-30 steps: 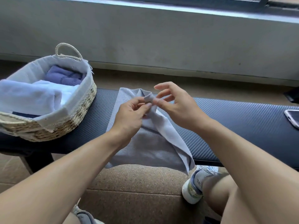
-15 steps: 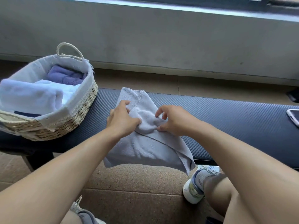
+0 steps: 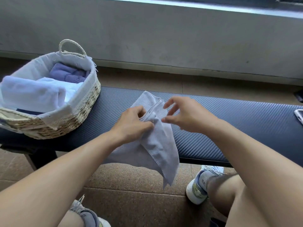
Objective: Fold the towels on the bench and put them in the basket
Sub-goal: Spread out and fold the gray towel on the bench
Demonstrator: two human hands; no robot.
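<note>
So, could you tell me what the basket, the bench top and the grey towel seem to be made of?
The basket looks like woven straw or seagrass, going by its coarse tan braiding, with a white cloth liner. The bench top seems to be dark vinyl or similar, matte with a fine diagonal ribbed weave. The grey towel looks like soft terry or microfibre, with a stitched hem and limp drape.

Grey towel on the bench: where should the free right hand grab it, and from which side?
Best guess: the stitched hem corner at the far end of the grey towel, coming from the right. The left hand already pinches the bunched hem, the right hand hovers open beside it, and the rest hangs limp over the bench edge, so pulling that corner right should spread it.
</note>
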